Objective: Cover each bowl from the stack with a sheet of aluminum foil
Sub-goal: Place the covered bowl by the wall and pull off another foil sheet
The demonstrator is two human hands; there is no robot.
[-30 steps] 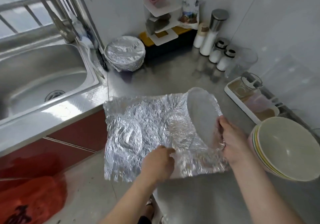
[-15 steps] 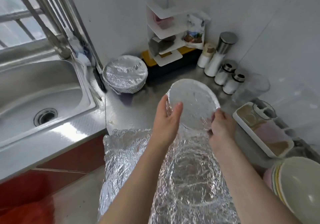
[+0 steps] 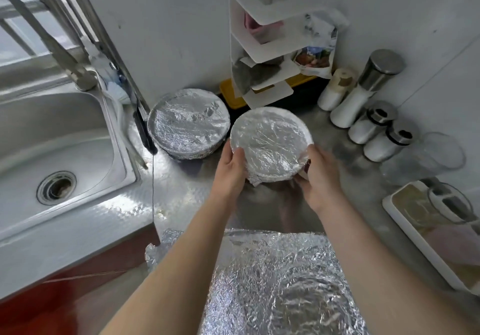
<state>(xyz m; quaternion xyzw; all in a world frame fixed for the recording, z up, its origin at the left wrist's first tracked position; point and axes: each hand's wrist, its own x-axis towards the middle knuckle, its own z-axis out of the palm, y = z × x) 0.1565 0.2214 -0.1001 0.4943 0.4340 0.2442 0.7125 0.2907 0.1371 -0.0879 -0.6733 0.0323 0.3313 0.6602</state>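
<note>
A foil-covered bowl (image 3: 270,142) is held just above the steel counter (image 3: 197,194), between both hands. My left hand (image 3: 230,171) grips its left side and my right hand (image 3: 315,176) grips its right side. Just to the left, near the wall, sit other foil-covered bowls (image 3: 188,123). A crinkled sheet of aluminum foil (image 3: 280,282) lies flat at the counter's near edge, under my forearms. The stack of uncovered bowls is out of view.
A steel sink (image 3: 59,153) with a tap (image 3: 65,59) lies to the left. A white corner shelf (image 3: 262,49), several white shakers (image 3: 363,116) and a clear glass (image 3: 428,158) line the back right. A white tray (image 3: 415,236) stands at the right edge.
Both hands carried the foil-covered bowl away from the foil sheet toward the back of the counter, turning it level beside the other covered bowls. The camera tilted forward, losing the bowl stack.
</note>
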